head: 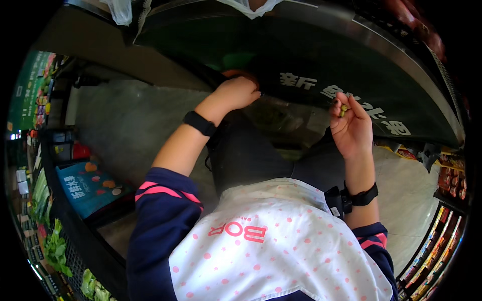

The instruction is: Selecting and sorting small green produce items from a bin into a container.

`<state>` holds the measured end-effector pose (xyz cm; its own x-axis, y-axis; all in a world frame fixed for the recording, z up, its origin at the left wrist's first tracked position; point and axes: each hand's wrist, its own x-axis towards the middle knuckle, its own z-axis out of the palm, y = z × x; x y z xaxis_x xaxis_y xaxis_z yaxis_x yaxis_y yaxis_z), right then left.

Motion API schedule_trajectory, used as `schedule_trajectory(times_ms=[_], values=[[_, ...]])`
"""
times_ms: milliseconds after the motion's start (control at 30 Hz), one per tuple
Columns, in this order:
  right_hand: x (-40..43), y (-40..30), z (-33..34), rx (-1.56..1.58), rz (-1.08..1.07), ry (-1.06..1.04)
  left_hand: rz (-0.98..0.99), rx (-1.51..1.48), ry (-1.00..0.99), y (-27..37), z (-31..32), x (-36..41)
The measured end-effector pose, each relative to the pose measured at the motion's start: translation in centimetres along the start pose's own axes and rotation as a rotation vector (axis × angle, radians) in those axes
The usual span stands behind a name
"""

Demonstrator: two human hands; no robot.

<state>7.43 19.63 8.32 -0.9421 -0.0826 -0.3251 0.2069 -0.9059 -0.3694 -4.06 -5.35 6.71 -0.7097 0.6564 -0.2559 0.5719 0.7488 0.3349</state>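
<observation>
My left hand [241,92] is at the lower edge of a dark green display skirt [301,49] with white lettering, its wrist bent and its fingers partly hidden. It touches or overlaps a rounded orange-brown thing [235,73] that I cannot identify. My right hand [348,124] is raised palm up in front of the same skirt, further right. Between its thumb and fingers it pinches a small yellow-green piece [343,110], perhaps a bit of plant. Both wrists carry black bands, and a white apron with pink dots covers my front.
A metal rim [406,49] edges the stand above the skirt, and plastic bags [250,7] hang over its top. Leafy vegetables [56,248] lie on a rack at left, near a blue printed panel [88,188]. Shelves of packaged goods [429,252] stand at right.
</observation>
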Motion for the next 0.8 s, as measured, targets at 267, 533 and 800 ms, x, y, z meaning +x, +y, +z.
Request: schedule_trajectory(times_ms=[267,533,800], values=[[0.2,-0.2,2.8,0.024,-0.04,0.014,0.317,-0.195,0.667,2.2,-14.4,-0.5],[-0.8,1.6,1.6,-0.05,0.004,0.044,0.117,0.392,0.389,-4.1,-24.0,9.5],[-2.3,1.8,2.6,-0.188,-0.061,-0.024,-0.217,0.364,-0.068,0.2,-25.2,9.6]])
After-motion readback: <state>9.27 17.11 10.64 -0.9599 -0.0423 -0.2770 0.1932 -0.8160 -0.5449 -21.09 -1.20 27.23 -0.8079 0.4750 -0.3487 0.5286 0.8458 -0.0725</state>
